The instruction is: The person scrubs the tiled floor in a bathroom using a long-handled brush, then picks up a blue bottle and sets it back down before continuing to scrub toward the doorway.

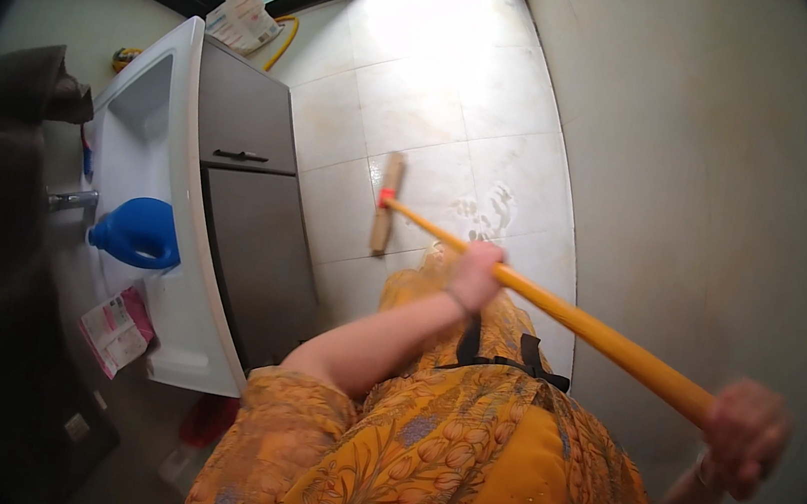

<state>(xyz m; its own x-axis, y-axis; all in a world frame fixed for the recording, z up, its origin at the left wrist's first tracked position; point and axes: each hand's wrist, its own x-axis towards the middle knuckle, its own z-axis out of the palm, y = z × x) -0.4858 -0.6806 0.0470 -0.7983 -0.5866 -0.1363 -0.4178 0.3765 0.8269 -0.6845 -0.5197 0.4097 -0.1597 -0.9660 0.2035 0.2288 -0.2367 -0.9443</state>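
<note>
A long yellow handle point(604, 345) slants from the right side down to a narrow tan head point(382, 234) lying on the floor. A red joint links the two; whether it is a mop, brush or squeegee I cannot tell. My left hand point(477, 279) is wrapped round the lower part of the handle, knuckles up. At the top end, on the far right, my right hand point(747, 435) closes round it, slightly blurred. The pale tiled floor point(425, 119) carries wet marks point(491, 212) just right of the head.
On the left stands a white sink point(210, 354) over a grey cabinet point(257, 254). A blue jug point(139, 233) and a pink-and-white packet point(119, 331) lie on it, near the tap point(73, 200). A yellow hose point(286, 44) bends behind the cabinet. A plain wall point(676, 165) bounds the right.
</note>
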